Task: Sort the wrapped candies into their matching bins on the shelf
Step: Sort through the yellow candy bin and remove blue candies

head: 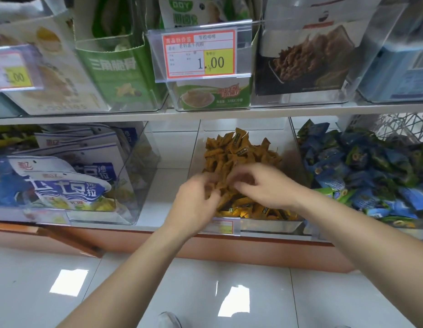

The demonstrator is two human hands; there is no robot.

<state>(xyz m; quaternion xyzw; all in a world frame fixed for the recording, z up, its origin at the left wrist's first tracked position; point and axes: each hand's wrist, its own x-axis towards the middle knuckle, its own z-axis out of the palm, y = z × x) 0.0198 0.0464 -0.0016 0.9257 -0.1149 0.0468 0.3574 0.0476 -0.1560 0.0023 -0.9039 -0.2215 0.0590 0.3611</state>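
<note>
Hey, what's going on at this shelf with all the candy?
A person has both hands in the clear bin of orange wrapped candies on the lower shelf. The left hand and right hand are down in the pile, blurred, so whether the fingers grip any candy is unclear. The bin to the right holds blue and green wrapped candies; bagged snacks sit to the left.

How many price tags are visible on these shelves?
3. The centre price tag on the middle upper bin; the left price tag, blurred, at upper left; the small price tag on the orange-candy bin. Others may be hidden.
</note>
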